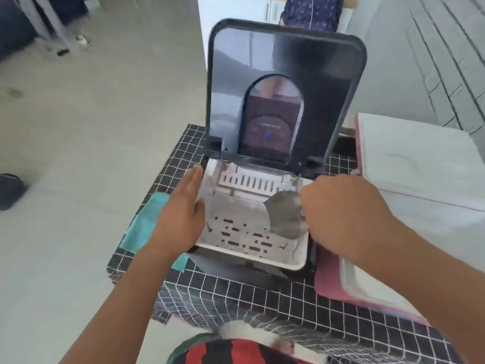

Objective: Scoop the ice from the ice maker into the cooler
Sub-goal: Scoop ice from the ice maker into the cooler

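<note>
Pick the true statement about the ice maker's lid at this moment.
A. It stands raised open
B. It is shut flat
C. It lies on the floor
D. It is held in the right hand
A: the lid stands upright behind the open ice maker.

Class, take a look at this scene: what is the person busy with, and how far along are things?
A person stands at an ice maker whose lid is raised. The left hand rests flat against the machine's left edge, while the right hand grips a grey scoop dipped into the white basket. The open cooler waits on the right. No ice shows clearly in the blurred basket.
</note>
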